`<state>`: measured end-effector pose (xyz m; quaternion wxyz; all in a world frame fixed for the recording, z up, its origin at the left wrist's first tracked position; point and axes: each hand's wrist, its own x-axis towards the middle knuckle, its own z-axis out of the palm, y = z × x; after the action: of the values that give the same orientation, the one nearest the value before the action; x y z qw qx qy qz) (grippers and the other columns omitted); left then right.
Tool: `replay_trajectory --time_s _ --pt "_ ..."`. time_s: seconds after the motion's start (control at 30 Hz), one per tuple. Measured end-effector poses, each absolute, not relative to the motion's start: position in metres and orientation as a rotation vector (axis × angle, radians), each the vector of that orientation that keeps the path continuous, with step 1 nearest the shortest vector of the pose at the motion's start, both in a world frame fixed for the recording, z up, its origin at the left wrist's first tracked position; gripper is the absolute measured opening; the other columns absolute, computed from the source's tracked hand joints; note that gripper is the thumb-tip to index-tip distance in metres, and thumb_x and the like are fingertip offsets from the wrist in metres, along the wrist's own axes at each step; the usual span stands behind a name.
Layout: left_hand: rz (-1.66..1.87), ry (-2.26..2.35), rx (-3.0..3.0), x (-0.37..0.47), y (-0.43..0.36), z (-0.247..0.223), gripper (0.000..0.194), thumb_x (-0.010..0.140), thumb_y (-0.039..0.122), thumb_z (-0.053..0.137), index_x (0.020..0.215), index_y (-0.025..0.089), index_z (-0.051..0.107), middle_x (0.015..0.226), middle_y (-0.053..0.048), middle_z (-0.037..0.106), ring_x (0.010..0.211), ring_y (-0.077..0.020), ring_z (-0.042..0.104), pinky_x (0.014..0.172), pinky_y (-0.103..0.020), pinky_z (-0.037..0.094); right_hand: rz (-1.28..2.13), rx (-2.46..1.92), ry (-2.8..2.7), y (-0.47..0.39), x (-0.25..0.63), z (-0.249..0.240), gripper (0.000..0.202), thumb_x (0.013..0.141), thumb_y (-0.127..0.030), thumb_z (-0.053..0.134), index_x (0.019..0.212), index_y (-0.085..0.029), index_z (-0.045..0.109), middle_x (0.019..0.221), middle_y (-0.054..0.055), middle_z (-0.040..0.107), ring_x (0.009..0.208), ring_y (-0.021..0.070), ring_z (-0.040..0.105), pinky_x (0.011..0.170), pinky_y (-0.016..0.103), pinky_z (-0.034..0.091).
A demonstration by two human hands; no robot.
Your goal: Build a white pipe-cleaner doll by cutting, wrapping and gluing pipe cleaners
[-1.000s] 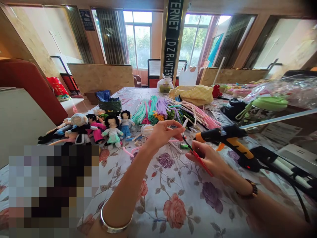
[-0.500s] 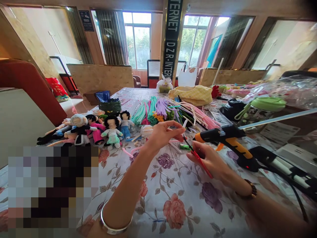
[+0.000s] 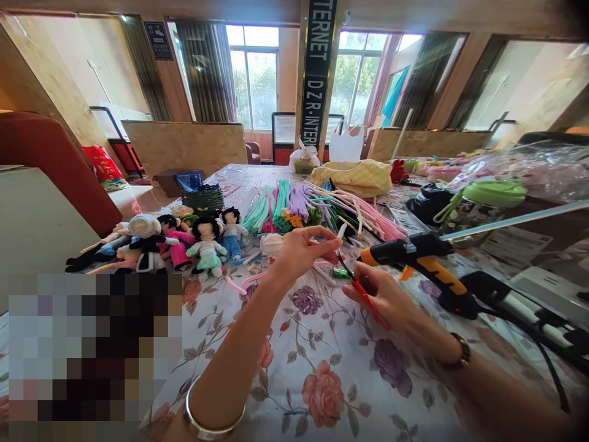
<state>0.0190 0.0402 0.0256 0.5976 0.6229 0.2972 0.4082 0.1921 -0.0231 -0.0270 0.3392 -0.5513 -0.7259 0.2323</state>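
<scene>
My left hand [image 3: 306,250] pinches a short white pipe cleaner [image 3: 342,231] between thumb and fingertips, its pale end sticking up. Fingers of my right hand [image 3: 377,291] are closed round the red handles of a pair of scissors [image 3: 365,301]. The dark blades point up and left, reaching the fingertips of my left hand just below the white piece. Whether the blades touch it I cannot tell. Beyond both hands lie bundles of coloured pipe cleaners [image 3: 299,202]. A small green item [image 3: 340,274] rests on the table behind the scissors.
A black and orange glue gun [image 3: 414,252] with a long glue stick stands close right of my right hand. Several small dolls [image 3: 207,245] sit at the left. Farther back are a yellow pouch [image 3: 354,177] and a green-lidded jar [image 3: 494,193]. A flowered cloth [image 3: 322,344] covers the table.
The red scissor handles look slightly more spread and have turned a little. Both hands stay almost in place, and the whole view has shifted slightly.
</scene>
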Motion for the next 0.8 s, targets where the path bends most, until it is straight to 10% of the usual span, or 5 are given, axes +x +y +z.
replay_trajectory --time_s 0.8 --pt "0.930 0.676 1.406 0.0192 0.0393 0.0263 0.019 0.070 0.029 0.072 0.075 0.014 0.061 0.058 -0.001 0.067 0.055 -0.0095 0.063 0.068 -0.026 0.052 0.572 -1.452 -1.877 -0.0230 0.1933 -0.0309 0.042 0.077 -0.051 0.059 0.063 -0.022 0.032 0.056 -0.006 0.035 0.053 0.0104 0.031 0.047 0.025 0.024"
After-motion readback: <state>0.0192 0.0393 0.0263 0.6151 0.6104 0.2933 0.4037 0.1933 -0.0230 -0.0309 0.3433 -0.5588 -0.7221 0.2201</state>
